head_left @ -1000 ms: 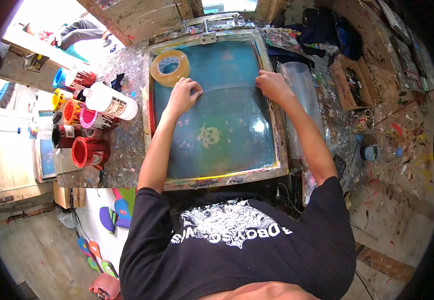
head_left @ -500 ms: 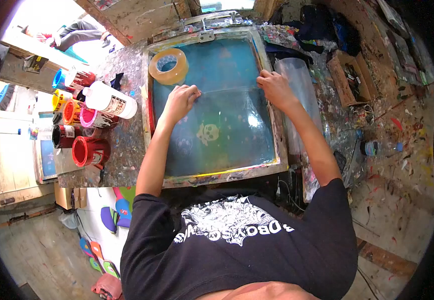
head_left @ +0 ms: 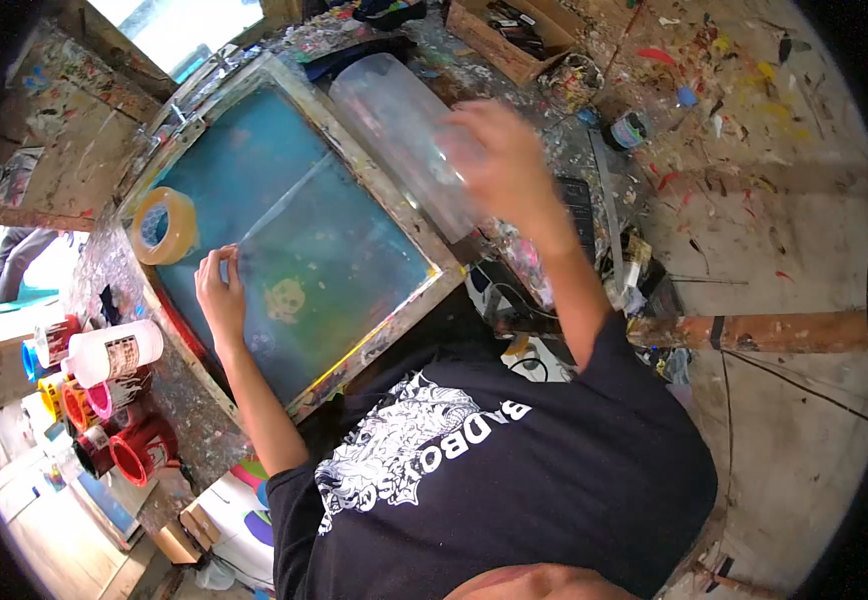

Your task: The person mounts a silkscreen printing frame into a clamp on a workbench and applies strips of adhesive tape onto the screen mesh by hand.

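Note:
A wooden-framed printing screen with blue-green mesh lies on the bench, a pale skull design showing in it. My left hand rests over its left part, fingertips pinched at the end of a pale edge of clear plastic film that runs across the mesh. Blurred by motion, my right hand is off the screen to the right, over or beside a rolled clear plastic sheet; whether it touches the roll I cannot tell. A wide roll of clear tape sits on the screen's left side.
Several paint pots, including a red one, stand left of the screen with a white bottle. A cardboard box of small dark items lies at the back right. A small jar is farther right.
My right hand has left the screen's right side and moved right, to the plastic roll. My left hand stays at the film's edge. The whole view has turned to the right.

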Demonstrator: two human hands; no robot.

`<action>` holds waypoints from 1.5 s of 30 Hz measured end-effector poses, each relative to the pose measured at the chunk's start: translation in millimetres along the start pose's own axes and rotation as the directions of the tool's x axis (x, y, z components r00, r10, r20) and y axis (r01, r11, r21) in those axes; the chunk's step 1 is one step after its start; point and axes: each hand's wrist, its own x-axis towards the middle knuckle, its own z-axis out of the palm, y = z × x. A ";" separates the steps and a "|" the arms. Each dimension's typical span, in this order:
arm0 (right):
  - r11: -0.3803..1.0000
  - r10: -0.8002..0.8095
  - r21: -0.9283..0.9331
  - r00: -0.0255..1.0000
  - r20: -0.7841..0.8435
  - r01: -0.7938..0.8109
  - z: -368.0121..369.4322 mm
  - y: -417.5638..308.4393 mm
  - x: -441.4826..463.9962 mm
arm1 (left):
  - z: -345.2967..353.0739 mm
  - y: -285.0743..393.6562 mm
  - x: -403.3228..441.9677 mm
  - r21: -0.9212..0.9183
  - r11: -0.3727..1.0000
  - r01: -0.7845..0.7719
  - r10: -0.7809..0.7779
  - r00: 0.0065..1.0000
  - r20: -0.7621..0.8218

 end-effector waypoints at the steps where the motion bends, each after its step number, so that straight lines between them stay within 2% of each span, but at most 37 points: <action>1: 0.986 0.146 -0.064 0.985 -0.089 -0.152 -29.0 15.5 -16.3 | 1.9 1.4 -1.6 -0.007 1.000 0.023 -0.023 1.000 -0.016; 2: 0.895 0.359 -0.253 0.930 -0.081 -0.368 -52.8 32.7 -33.6 | 2.3 2.6 -2.6 -0.014 1.000 0.026 -0.026 1.000 -0.012; 4: 0.575 0.617 -0.622 0.781 -0.098 -0.532 -76.8 78.8 -75.7 | 3.4 3.9 -2.9 0.013 0.997 0.070 -0.070 0.997 -0.039; 5: 0.498 0.748 -0.620 0.662 -0.047 -0.606 -83.8 91.9 -90.3 | 4.1 2.4 -2.6 -0.002 0.997 0.081 -0.081 0.996 -0.042; 6: 0.491 0.748 -0.631 0.662 -0.049 -0.601 -79.5 102.0 -101.1 | 4.6 1.5 -1.7 -0.013 0.996 0.087 -0.088 0.995 -0.037; 8: 0.431 0.853 -0.638 0.520 0.055 -0.639 -75.1 115.1 -116.5 | 5.5 0.3 0.8 -0.001 0.992 0.126 -0.126 0.992 -0.022; 10: 0.425 0.852 -0.638 0.522 0.043 -0.642 -67.4 117.8 -116.8 | 4.5 1.5 3.5 -0.015 0.992 0.125 -0.125 0.992 -0.016; 12: 0.423 0.879 -0.593 0.469 0.085 -0.685 -57.9 127.6 -115.9 | 3.1 4.1 5.9 -0.009 0.983 0.181 -0.181 0.983 -0.001; 13: 0.437 0.858 -0.613 0.511 0.064 -0.658 -58.4 120.8 -113.7 | 4.9 2.9 5.6 -0.032 0.985 0.172 -0.173 0.985 -0.027; 17: 0.431 0.855 -0.610 0.517 0.041 -0.665 -56.8 128.8 -115.8 | 9.0 -2.0 2.1 -0.079 0.980 0.181 -0.185 0.982 -0.045; 22: 0.437 0.879 -0.645 0.451 0.157 -0.627 -55.4 147.2 -113.8 | 11.2 -4.6 0.2 -0.091 0.983 0.158 -0.165 0.984 -0.073; 26: 0.501 0.854 -0.615 0.464 0.236 -0.608 -72.4 141.0 -108.0 | 9.8 -3.5 1.1 -0.131 0.979 0.158 -0.170 0.982 -0.081; 28: 0.743 0.660 -0.411 0.680 0.319 -0.528 -81.9 148.4 -94.1 | 9.9 -3.8 4.6 -0.119 0.984 0.136 -0.146 0.986 -0.079; 30: 0.656 0.673 -0.483 0.739 0.026 -0.580 -77.4 168.3 -68.1 | 8.2 -5.9 6.5 -0.126 0.979 0.158 -0.167 0.984 -0.067; 32: 0.742 0.484 -0.478 0.869 -0.103 -0.470 -67.6 135.4 -22.7 | 8.6 -9.0 5.8 -0.125 0.977 0.175 -0.183 0.982 -0.056; 34: 0.938 0.195 -0.276 0.977 -0.088 -0.212 -39.8 79.9 16.4 | 8.3 -9.7 6.7 -0.149 0.976 0.156 -0.169 0.983 -0.075; 36: 0.978 0.042 -0.207 0.999 0.013 -0.039 0.9 17.5 43.6 | 9.2 -11.5 8.4 -0.136 0.979 0.153 -0.166 0.982 -0.086; 38: 0.978 -0.166 -0.113 0.983 0.080 0.175 64.7 -5.8 50.5 | 10.7 -14.8 7.4 -0.150 0.977 0.150 -0.165 0.982 -0.095; 40: 0.969 -0.216 -0.076 0.958 0.189 0.233 112.2 -37.8 47.5 | 11.3 -14.2 6.5 -0.142 0.980 0.141 -0.157 0.982 -0.107; 41: 0.968 -0.230 -0.052 0.955 0.188 0.244 130.1 -30.6 45.0 | 13.4 -16.1 6.8 -0.134 0.982 0.131 -0.146 0.983 -0.113; 43: 0.941 -0.264 -0.130 0.919 0.293 0.312 180.4 -13.0 49.3 | 13.4 -18.4 8.3 -0.130 0.985 0.116 -0.135 0.981 -0.143; 45: 0.927 -0.272 -0.163 0.907 0.321 0.336 185.5 -9.1 50.0 | 11.7 -15.7 6.1 -0.141 0.981 0.132 -0.153 0.976 -0.153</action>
